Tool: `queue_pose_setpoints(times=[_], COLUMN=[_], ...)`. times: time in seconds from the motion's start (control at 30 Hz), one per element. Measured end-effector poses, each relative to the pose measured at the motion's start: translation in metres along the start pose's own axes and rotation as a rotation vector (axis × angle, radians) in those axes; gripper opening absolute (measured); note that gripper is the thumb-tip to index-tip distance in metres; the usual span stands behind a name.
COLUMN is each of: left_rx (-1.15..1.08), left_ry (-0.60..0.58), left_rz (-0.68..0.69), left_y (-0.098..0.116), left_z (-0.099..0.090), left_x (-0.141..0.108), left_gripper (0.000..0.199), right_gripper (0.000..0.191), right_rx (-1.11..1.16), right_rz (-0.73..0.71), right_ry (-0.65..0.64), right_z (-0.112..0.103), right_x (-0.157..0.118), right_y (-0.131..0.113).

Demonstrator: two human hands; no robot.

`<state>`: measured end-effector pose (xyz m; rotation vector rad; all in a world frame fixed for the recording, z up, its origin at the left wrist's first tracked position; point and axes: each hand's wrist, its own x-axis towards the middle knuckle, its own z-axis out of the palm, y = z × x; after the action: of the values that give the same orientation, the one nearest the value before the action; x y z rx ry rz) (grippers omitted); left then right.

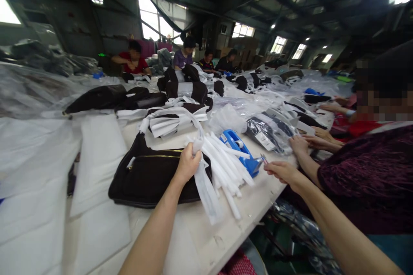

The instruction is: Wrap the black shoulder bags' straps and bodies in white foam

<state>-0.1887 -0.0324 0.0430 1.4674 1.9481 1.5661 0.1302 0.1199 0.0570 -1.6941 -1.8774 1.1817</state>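
Note:
A black bag (151, 176) with a gold zipper lies on the table, its strap wrapped in white foam (206, 193). My left hand (189, 163) is closed around the wrapped strap at the bag's right side. To the right stands a blue tape dispenser (237, 150). My right hand (282, 172) is at the dispenser's front end, thumb and fingers pinched together; what lies between them is too small to make out. White foam tubes (226, 167) are piled between the bag and the dispenser.
Flat white foam sheets (97, 159) cover the table's left part. Behind are more black bags (97, 98) and a plastic-wrapped bag (271, 131). A person in a dark purple top (371, 176) works close on the right. The table's edge (238, 240) runs along the lower right.

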Motion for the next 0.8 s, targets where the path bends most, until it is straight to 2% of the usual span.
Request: queue_pose_setpoints(times=[0.13,0.23,0.33,0.43,0.53,0.63,0.73,0.8], left_rx=[0.097,0.206,0.320,0.392,0.371,0.210,-0.016,-0.054], left_ry=[0.038,0.021,-0.051,-0.072,-0.073,-0.047,0.001,0.055], left_rz=[-0.008,-0.013,-0.012,-0.039,-0.039,-0.052,-0.091,-0.091], left_y=[0.002,0.005,0.010,0.015,0.016,0.012,0.008,0.007], left_z=[0.005,0.009,0.014,0.018,0.017,0.008,-0.008,-0.014], left_x=[-0.003,-0.007,-0.011,-0.014,-0.015,-0.010,-0.001,0.002], left_gripper=[0.011,0.010,0.008,0.008,0.009,0.012,0.013,0.011], right_gripper=[0.028,0.034,0.041,0.039,0.038,0.038,0.039,0.041], right_rx=[-0.174,-0.165,-0.049,0.028,0.117,0.185,0.282,0.343], right_rz=[-0.022,-0.071,-0.213,-0.442,-0.529,-0.590,-0.574,-0.541], right_ry=[0.078,-0.008,-0.110,-0.120,-0.151,-0.232,-0.332,-0.345], right_z=[0.007,0.007,0.023,0.060,0.096,0.110,0.100,0.091], right_x=[0.007,-0.005,-0.034,-0.064,-0.081,-0.081,-0.070,-0.064], right_y=[0.033,0.031,-0.011,-0.074,-0.119,-0.127,-0.121,-0.124])
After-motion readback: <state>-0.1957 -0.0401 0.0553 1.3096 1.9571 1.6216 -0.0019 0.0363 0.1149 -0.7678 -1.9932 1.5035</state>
